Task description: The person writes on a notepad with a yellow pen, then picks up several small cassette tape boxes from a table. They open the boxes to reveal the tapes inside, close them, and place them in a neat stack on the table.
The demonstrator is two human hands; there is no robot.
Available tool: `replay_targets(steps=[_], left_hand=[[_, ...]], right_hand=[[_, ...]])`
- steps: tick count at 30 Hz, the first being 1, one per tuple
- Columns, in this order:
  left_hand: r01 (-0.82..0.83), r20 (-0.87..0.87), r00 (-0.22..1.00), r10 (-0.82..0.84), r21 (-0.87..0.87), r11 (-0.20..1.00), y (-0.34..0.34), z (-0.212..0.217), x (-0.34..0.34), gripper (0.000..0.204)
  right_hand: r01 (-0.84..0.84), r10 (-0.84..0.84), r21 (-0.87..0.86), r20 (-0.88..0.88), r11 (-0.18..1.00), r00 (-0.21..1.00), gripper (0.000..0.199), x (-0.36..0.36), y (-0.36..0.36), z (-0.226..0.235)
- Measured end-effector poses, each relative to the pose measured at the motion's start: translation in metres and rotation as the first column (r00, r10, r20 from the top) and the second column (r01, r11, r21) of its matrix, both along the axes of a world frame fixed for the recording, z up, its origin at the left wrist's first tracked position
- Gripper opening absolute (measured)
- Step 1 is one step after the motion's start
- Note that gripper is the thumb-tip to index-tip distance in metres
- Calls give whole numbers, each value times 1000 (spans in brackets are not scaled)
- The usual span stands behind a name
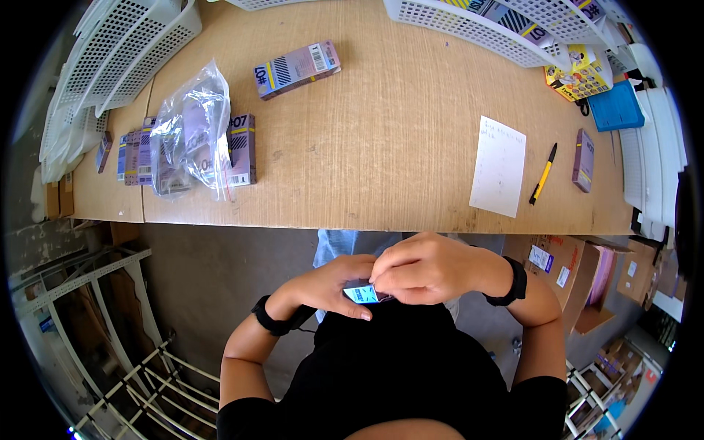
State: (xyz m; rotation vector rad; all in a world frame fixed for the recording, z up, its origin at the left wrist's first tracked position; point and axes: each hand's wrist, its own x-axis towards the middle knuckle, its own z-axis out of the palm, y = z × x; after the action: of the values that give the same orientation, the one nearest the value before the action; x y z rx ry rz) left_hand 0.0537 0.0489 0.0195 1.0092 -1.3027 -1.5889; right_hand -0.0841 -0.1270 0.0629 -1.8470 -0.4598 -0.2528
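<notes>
- Table (381,139): wooden top filling the upper half of my view, well apart from both hands, which work below its near edge, close against my chest.
- Baskets (121,51): white plastic, stacked at the far left corner, more along the far right edge.
- Bag (187,136): clear plastic, crumpled over a row of purple boxes (242,147) at the left; one more purple box (297,70) lies alone farther back.
- Sheet (499,165): white paper at the right, a yellow pen (543,174) just beside it.
- Right hand (429,268): fingers curled narrow, pinching at the top of the small pack.
- Left hand (334,286): cupped under the small pack, holding it from below.
- Small pack (363,295): light blue face, mostly hidden between my two hands. I judge the step in hand to be opening or peeling it; the next move calls for a firm hold below and a fine fingertip pull above.
</notes>
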Motion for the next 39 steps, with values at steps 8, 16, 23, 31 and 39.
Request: replay_targets(steps=[8,16,23,31,39], left_hand=[[-78,43,996,80,-61,995,4,-4,5,67],[-90,94,991,96,-66,994,5,1,8,73],[-132,41,991,129,95,987,3,7,5,67],[-61,218,975,48,55,997,-3,19,9,57],[-106,212,973,88,74,992,-2,15,3,58]], right_hand=[[18,-31,-162,-75,987,997,10,-2,-3,18],[124,-130,-145,-27,982,991,11,-4,1,5],[97,-120,-185,-120,978,985,11,-2,-4,8],[104,-128,-125,-202,987,971,7,-1,0,0],[182,-202,-273,-48,945,978,9,-1,5,-1]])
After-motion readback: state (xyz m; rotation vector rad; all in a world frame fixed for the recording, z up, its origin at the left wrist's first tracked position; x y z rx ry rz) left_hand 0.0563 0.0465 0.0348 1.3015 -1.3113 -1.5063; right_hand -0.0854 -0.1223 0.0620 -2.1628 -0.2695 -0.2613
